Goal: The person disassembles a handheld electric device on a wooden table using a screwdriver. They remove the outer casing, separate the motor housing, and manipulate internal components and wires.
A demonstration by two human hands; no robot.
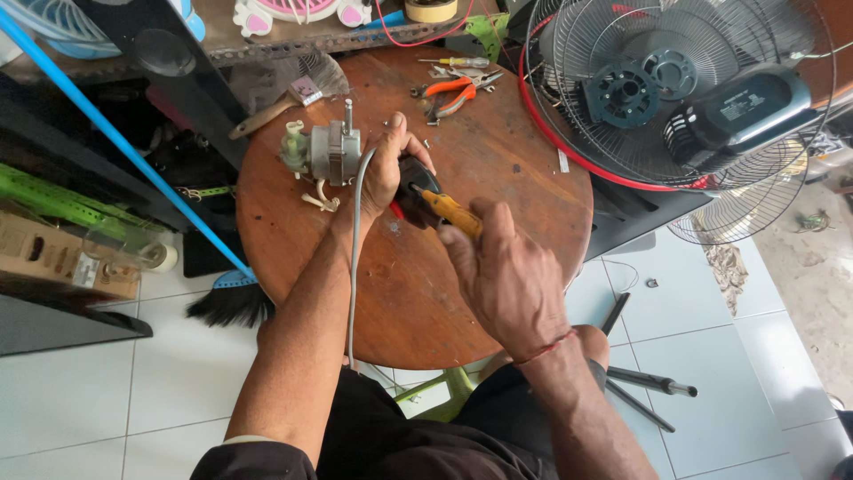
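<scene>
Black part [418, 182] sits near the centre of the round wooden surface [498, 178], clamped in the left hand [386, 164], fingers wrapped over its top. Right hand [498, 267] is closed on a yellow-handled screwdriver [451, 212], approx at 5 o'clock from the part; tool's long axis runs 4-to-10 o'clock, tip at the part. Grey motor [333, 153] lies just beside the left hand at 9 o'clock.

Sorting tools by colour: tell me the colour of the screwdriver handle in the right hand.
Yellow screwdriver handle, clearest in the head view.
</scene>
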